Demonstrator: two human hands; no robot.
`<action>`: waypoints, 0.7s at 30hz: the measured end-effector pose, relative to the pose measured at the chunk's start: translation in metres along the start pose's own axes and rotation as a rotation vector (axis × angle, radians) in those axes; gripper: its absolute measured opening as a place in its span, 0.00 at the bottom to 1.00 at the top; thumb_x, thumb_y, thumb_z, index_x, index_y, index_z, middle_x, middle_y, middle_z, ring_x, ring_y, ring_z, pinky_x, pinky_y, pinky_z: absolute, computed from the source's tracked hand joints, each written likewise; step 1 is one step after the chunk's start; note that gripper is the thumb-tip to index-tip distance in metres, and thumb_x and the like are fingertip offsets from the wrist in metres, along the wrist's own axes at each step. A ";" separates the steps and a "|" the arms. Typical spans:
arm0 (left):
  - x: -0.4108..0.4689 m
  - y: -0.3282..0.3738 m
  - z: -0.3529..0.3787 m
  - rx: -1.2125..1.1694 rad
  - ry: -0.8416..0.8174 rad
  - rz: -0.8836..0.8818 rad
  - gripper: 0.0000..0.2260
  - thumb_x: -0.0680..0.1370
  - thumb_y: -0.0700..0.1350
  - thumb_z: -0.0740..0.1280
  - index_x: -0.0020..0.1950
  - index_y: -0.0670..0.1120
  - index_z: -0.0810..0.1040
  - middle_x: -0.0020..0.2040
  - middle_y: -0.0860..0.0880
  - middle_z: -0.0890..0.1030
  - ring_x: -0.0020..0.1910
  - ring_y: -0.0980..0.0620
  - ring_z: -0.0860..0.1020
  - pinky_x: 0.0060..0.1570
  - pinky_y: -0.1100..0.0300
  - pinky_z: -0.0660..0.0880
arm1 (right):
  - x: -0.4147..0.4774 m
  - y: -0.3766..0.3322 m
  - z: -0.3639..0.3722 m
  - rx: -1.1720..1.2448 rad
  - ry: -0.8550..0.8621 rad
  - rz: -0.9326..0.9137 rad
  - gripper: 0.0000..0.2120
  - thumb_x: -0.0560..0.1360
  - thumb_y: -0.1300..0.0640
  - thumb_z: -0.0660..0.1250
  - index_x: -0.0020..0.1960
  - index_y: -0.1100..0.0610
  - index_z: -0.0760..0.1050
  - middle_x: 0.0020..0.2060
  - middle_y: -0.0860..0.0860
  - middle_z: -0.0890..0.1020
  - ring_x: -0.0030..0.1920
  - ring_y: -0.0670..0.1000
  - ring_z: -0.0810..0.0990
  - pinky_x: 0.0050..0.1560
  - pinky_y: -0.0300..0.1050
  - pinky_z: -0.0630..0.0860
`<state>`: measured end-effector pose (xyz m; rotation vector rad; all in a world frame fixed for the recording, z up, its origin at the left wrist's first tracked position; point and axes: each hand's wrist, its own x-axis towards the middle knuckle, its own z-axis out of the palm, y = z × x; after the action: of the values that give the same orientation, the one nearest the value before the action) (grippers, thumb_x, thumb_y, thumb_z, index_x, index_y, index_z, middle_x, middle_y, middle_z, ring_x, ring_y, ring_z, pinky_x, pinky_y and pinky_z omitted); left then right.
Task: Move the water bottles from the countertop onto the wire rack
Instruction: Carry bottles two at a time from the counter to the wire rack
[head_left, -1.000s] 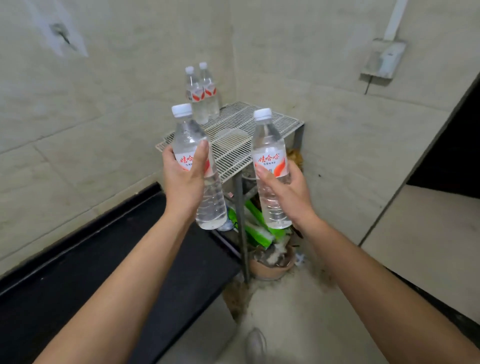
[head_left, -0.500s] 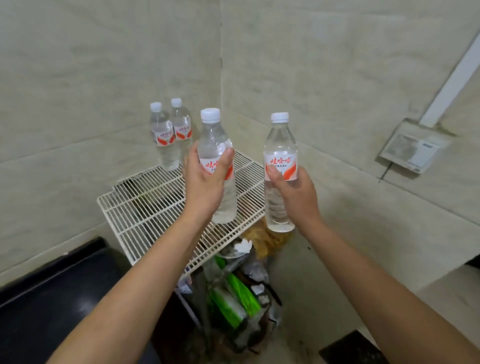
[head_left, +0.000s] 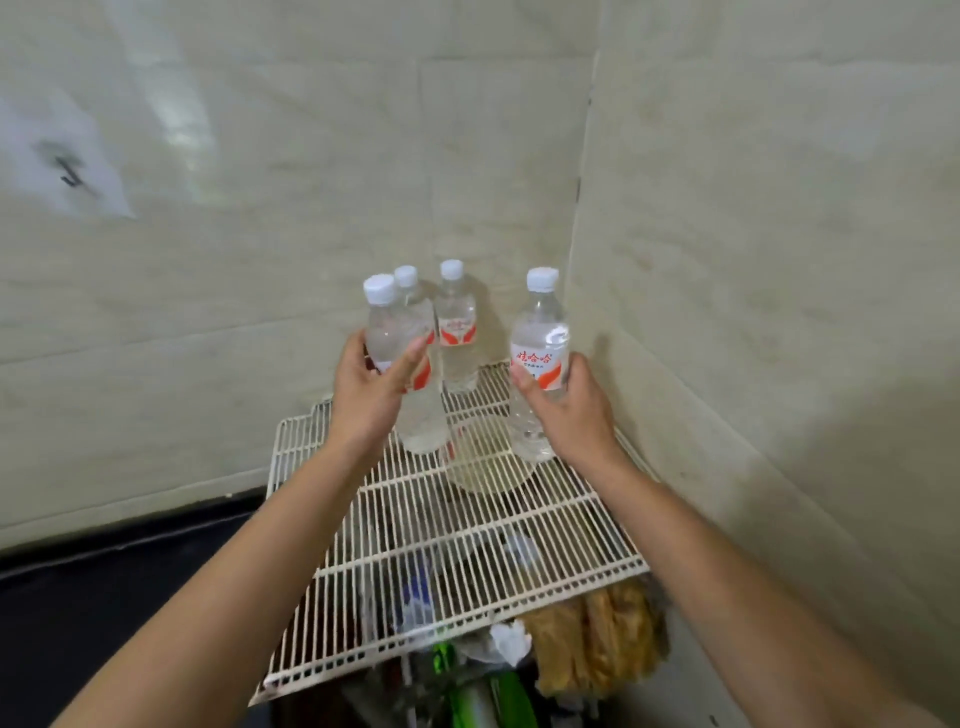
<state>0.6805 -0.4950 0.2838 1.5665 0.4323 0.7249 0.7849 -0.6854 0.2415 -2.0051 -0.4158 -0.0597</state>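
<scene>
At the far left, low down, is the dark tabletop (head_left: 78, 597), and no bottle can be seen on it. Next comes the left hand (head_left: 371, 395). Its fingers (head_left: 355, 349) curl round one side of the left bottle (head_left: 415, 415) and the thumb presses the other side, so the hand holds it upright over the back of the white wire rack (head_left: 467, 561). I cannot tell if the bottom of this bottle touches the wires. Just behind it stands a back bottle (head_left: 415, 306), partly hidden. Beside that one stands the other back bottle (head_left: 457, 338), on the rack close to the wall corner. Then comes the right bottle (head_left: 537, 332), also upright, with a red and white label. The right hand (head_left: 576, 415) holds it with curled fingers (head_left: 574, 366) round its middle, low over the rack. I cannot tell if it touches. Under the front of the rack are a green thing (head_left: 493, 696) and a brown bag (head_left: 597, 639).
</scene>
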 end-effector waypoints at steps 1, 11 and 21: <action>0.006 -0.002 -0.002 0.024 0.035 -0.013 0.21 0.75 0.49 0.74 0.65 0.45 0.75 0.54 0.50 0.84 0.48 0.57 0.84 0.48 0.58 0.81 | 0.011 0.001 0.001 0.020 -0.024 0.001 0.27 0.73 0.32 0.69 0.59 0.51 0.72 0.50 0.46 0.81 0.48 0.48 0.81 0.45 0.45 0.75; 0.057 -0.034 -0.025 0.185 0.177 0.002 0.18 0.76 0.47 0.74 0.64 0.48 0.75 0.51 0.54 0.83 0.44 0.65 0.81 0.47 0.63 0.78 | 0.097 0.040 0.033 -0.077 -0.194 -0.044 0.40 0.62 0.27 0.73 0.66 0.49 0.73 0.58 0.51 0.77 0.58 0.53 0.79 0.61 0.57 0.79; 0.117 -0.068 -0.034 0.157 0.138 -0.083 0.20 0.76 0.46 0.74 0.66 0.49 0.75 0.58 0.51 0.83 0.57 0.52 0.81 0.62 0.47 0.78 | 0.136 0.028 0.059 0.023 -0.290 0.040 0.30 0.77 0.46 0.72 0.75 0.51 0.67 0.68 0.49 0.79 0.66 0.51 0.78 0.59 0.44 0.70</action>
<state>0.7523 -0.3838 0.2404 1.6400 0.6666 0.7520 0.9127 -0.6089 0.2205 -2.0042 -0.5566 0.2622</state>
